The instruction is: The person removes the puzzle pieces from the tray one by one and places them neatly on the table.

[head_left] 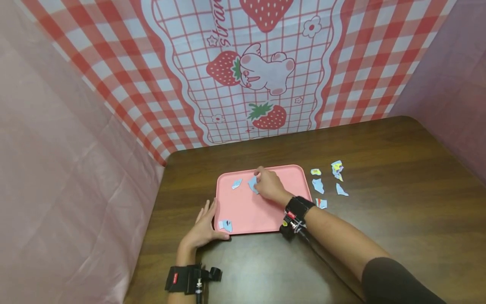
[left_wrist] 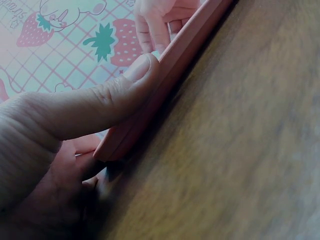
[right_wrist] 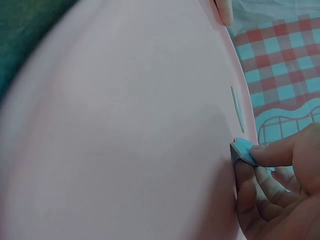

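My right hand is over the far middle of a pink tray, pinching a flat, irregular light-blue piece between thumb and fingers. In the right wrist view this light-blue piece is tilted up, its thin edge showing. A smaller pale-blue piece lies to its left on the tray. At the near left corner of the tray is a blue-and-white piece with a dark mark. My left hand rests round that corner, the straight thumb along the near rim and the fingers along the left side.
Right of the tray, several torn-looking printed pieces lie on the brown table, among them a yellow-and-blue one, a plain blue one and one with red. A strawberry-print cloth hangs behind. A cable runs from my right wrist.
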Demonstrator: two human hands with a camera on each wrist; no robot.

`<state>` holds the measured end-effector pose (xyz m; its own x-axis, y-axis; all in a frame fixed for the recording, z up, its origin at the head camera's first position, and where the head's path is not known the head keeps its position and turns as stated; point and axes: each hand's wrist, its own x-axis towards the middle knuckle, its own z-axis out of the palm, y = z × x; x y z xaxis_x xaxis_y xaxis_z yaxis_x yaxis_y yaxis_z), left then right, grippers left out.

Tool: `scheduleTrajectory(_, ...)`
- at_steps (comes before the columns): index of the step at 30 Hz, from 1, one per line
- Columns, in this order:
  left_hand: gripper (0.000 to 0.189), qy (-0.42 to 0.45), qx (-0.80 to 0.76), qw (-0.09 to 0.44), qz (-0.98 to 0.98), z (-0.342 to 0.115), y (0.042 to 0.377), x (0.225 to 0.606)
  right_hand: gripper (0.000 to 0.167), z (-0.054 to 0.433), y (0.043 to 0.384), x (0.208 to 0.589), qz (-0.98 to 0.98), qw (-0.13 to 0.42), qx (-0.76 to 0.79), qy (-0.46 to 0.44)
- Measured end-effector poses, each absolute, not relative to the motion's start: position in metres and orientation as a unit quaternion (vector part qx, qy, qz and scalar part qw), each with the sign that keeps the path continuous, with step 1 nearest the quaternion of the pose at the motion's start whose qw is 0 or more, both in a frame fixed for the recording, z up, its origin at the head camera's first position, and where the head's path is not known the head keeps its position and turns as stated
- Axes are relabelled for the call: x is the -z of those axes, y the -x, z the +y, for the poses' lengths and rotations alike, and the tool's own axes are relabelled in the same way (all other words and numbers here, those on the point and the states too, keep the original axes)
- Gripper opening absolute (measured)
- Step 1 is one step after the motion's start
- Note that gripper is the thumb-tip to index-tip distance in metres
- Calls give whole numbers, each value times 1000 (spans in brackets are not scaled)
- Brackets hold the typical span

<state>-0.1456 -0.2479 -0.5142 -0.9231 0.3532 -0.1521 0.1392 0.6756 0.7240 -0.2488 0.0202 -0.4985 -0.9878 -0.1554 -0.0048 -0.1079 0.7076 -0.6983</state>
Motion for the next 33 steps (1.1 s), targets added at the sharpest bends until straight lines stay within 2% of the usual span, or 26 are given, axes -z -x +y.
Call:
scheduleTrajectory(12,132,-146,-379,142,903,-248,145,514,38,33,243,496,914,22,399,66)
scheduleTrajectory(20,132,-148,-382,145,901,-248,145,512,38,49,229,478,899,14,431,77)
scheduleTrajectory(33,132,-154,-382,142,900,-249,146,513,31,121,195,460,875,-1,480,53)
